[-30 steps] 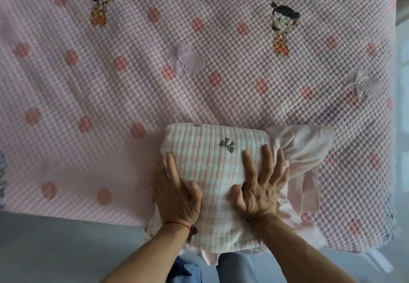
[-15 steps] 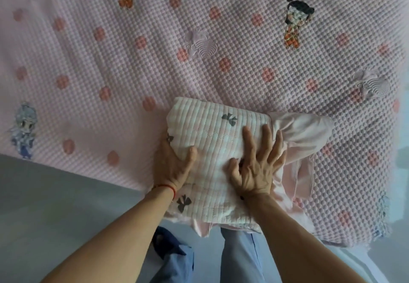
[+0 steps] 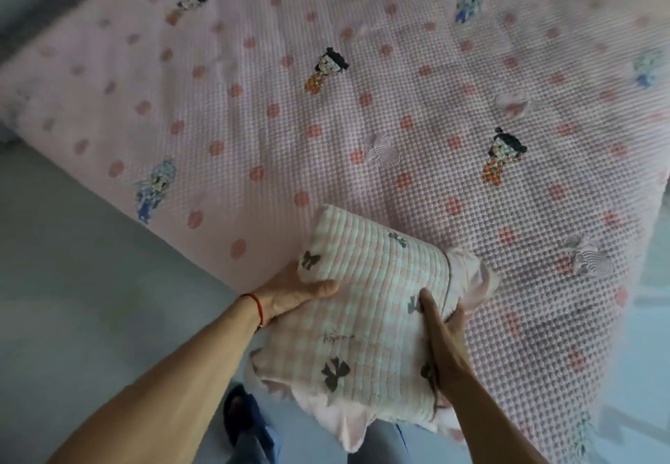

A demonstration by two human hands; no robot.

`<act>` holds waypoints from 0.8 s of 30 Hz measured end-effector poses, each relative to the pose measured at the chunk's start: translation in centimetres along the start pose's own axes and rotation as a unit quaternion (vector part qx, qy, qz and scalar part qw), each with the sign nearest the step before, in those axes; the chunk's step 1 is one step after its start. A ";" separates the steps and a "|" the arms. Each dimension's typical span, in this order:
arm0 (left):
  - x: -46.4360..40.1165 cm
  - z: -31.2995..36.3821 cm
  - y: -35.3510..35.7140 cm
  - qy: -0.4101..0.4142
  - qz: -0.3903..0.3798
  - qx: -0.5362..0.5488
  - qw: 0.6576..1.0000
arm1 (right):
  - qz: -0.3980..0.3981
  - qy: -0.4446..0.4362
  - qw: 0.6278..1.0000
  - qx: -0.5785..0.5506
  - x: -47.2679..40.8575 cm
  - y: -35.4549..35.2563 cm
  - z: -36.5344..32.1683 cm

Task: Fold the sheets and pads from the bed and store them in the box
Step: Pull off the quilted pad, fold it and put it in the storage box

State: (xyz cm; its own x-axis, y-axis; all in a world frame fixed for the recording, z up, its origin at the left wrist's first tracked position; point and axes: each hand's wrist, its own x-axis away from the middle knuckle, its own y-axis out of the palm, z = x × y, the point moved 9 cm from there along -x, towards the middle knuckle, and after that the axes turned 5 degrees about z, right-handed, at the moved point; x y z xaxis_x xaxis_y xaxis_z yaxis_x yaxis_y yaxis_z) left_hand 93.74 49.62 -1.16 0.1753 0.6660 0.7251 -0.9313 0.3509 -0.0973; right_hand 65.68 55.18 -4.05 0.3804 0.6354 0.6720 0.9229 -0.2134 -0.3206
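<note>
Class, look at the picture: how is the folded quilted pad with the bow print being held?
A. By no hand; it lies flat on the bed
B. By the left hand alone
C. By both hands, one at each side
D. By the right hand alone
C: the left hand grips one side of the folded pad and the right hand grips the other, over the edge of the pink bed cover.
</note>
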 end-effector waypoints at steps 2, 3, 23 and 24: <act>3.0 -1.2 -2.0 -0.011 0.071 0.016 0.997 | -0.054 -0.010 0.998 0.004 1.1 1.6 -1.8; 5.2 -2.3 -3.7 -0.020 0.107 0.028 0.994 | -0.092 -0.016 0.995 0.020 1.8 3.4 -3.0; 59.6 -32.6 3.4 -0.036 0.670 0.484 0.562 | -0.647 -0.216 0.643 0.347 48.6 31.1 6.3; 60.6 -34.0 5.5 -0.034 0.674 0.500 0.543 | -0.657 -0.225 0.625 0.357 50.2 30.8 8.1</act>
State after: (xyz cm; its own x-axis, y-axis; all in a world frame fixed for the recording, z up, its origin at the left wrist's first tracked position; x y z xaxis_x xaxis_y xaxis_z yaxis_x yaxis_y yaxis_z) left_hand 110.13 114.34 19.07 -0.8614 -0.1624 0.4812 0.0866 -0.9806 -0.1760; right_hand 112.74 86.51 14.36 -0.8810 0.0923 0.4641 0.0974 0.9952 -0.0130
